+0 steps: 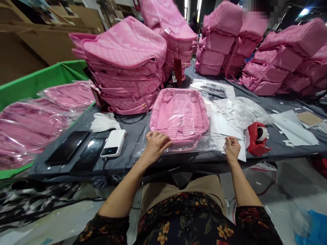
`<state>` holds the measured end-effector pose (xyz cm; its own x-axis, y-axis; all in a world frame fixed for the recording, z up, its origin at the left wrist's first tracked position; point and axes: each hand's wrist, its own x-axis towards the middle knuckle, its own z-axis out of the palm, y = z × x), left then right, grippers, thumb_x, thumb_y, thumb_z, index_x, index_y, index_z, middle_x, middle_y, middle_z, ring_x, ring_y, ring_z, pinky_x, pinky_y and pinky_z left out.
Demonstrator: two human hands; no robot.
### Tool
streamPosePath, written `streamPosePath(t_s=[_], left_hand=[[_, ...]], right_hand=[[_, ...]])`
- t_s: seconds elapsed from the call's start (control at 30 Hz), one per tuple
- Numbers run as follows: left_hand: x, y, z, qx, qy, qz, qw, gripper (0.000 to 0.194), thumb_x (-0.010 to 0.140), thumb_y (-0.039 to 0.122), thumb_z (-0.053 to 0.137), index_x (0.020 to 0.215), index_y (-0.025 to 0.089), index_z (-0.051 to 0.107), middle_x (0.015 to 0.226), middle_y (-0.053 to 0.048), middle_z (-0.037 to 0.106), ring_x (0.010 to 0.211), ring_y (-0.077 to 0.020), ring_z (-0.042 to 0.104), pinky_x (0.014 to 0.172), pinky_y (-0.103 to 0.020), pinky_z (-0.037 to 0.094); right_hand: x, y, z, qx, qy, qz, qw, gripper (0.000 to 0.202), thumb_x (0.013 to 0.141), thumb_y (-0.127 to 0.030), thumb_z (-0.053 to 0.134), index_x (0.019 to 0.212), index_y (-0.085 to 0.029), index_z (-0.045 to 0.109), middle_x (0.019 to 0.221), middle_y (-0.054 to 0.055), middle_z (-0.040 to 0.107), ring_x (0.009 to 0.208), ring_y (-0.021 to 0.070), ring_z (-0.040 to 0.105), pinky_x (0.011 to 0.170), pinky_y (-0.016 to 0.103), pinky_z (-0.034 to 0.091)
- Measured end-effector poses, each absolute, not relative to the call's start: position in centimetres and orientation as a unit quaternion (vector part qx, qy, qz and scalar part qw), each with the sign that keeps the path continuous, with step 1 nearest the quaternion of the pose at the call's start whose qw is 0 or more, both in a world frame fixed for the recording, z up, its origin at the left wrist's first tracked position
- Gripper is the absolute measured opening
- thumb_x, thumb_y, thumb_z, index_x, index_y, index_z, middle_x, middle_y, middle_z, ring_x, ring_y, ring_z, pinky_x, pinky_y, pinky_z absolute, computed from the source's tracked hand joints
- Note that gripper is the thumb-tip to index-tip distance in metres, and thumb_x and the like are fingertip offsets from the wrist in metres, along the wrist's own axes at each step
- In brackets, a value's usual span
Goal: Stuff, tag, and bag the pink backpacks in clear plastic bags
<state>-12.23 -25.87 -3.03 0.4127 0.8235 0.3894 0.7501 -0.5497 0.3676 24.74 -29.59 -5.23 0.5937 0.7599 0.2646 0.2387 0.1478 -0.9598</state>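
A pink backpack (181,115) lies flat in front of me inside a clear plastic bag (214,144), its mesh-like back panel facing up. My left hand (155,144) rests on the bag at the backpack's near left corner, fingers spread and bent over the plastic. At the bag's right end, my right hand (232,148) has its fingers pinched together on the edge of the film. Just right of that hand stands a red tape dispenser (257,139) with a roll of tape in it.
Stacked pink backpacks (125,58) stand behind, with more stacks (217,41) at the back right. A green-edged bin (58,73) at left holds bagged backpacks. Phones (68,147), a white power bank (113,143), a white cloth (104,122), loose plastic bags (242,110) and paper sheets (296,127) lie on the table.
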Motion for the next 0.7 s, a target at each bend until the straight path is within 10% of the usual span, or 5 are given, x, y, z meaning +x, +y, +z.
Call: streamPosePath(t_s=[0.7], left_hand=[[-13.7,-24.7,-3.7,0.883,0.41,0.204,0.103,0.026,0.099,0.041,0.059,0.083,0.024,0.07,0.078,-0.003,0.07,0.084,-0.0214,0.059,0.098,-0.043,0.032]], right_hand=[[25.1,-28.9,-5.0,-0.602,-0.414,0.227,0.644,0.059,0.067,-0.077,0.075,0.082,-0.024,0.055,0.049,-0.01,0.042,0.041,0.0082,0.039,0.039,0.021,0.03]])
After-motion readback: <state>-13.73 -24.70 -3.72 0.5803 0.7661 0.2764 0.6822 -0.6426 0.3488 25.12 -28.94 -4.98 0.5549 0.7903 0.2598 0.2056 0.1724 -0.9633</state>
